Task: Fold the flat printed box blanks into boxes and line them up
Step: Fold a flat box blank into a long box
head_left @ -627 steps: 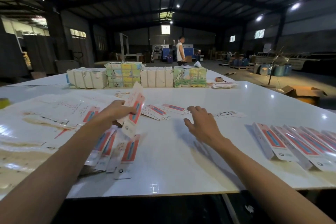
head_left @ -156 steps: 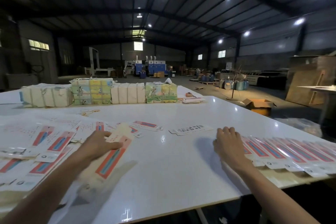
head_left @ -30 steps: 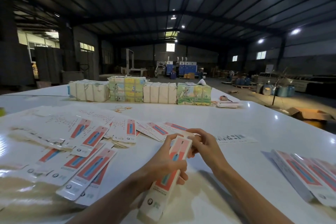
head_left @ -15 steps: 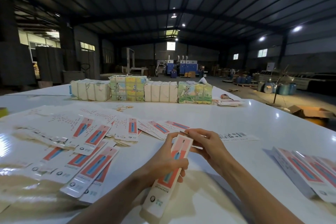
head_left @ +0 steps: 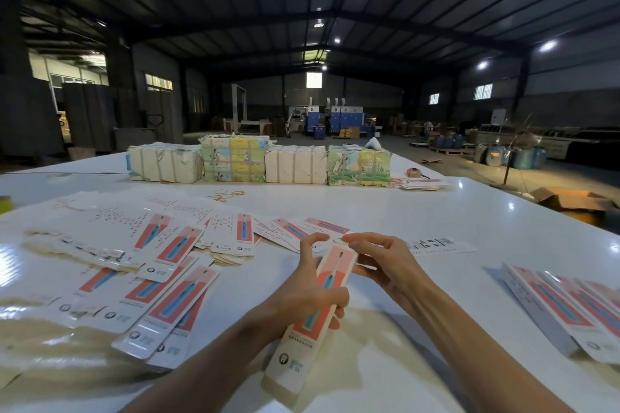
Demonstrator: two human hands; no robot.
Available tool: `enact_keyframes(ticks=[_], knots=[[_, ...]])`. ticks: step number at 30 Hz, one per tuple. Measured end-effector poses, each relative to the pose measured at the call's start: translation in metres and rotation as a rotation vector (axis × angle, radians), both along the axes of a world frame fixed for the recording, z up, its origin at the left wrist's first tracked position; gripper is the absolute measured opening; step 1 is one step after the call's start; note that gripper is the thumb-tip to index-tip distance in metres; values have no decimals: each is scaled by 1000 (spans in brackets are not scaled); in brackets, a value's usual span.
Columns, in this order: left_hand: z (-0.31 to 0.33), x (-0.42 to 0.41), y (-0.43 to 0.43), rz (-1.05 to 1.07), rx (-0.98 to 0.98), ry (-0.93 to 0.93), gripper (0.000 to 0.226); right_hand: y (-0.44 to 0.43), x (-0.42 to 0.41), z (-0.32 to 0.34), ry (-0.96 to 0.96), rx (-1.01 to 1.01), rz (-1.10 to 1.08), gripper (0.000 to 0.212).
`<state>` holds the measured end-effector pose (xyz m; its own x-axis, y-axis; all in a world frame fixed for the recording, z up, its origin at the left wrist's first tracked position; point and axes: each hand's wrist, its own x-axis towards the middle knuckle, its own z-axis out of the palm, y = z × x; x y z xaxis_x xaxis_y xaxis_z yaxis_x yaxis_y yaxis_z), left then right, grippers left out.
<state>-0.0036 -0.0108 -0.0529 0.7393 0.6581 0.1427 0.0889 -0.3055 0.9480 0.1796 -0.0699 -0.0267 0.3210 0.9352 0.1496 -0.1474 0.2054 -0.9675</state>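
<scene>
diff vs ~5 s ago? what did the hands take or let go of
Right hand left the row of folded boxes at the right and came to the middle, where it pinches the top end of a part-folded box. Left hand lifted that blank off the pile of flat blanks and grips its middle. Row, pile and wrapped bundles look unchanged.
</scene>
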Motion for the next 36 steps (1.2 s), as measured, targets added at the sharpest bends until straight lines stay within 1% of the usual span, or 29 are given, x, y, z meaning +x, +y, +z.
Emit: enact_keyframes(ticks=[3, 6, 11, 13, 15, 17, 19, 23, 28, 31, 34, 36], knots=[[1, -1, 0, 2, -6, 8, 106, 0, 1, -1, -12, -13, 18, 17], [1, -1, -1, -3, 10, 14, 101, -1, 1, -2, 11, -10, 49, 19], [-2, -1, 1, 4, -12, -33, 91, 0, 0, -2, 24, -15, 146, 21], [-3, -1, 4, 21, -30, -69, 88, 1, -4, -3, 56, 28, 167, 23], [-4, 0, 6, 48, -26, -83, 89, 2, -8, -5, 50, 73, 118, 26], [-5, 3, 8, 73, -30, -84, 91, 2, -11, -7, -29, 88, 62, 22], [-7, 4, 10, 91, -50, -79, 92, 2, -13, -11, -115, 112, 49, 15], [-9, 4, 13, 91, -75, -57, 90, 1, -12, -13, -241, 150, 1, 12], [-8, 5, 13, 108, -98, -29, 88, 3, -12, -16, -288, 121, -25, 12], [-9, 4, 14, 105, -166, -46, 90, 5, -13, -17, -398, 101, -92, 10], [-9, 4, 10, 107, -249, -78, 95, 7, -13, -22, -439, 87, -101, 16], [-5, 6, 9, 170, -293, -147, 97, 8, -18, -24, -530, 78, -153, 24]])
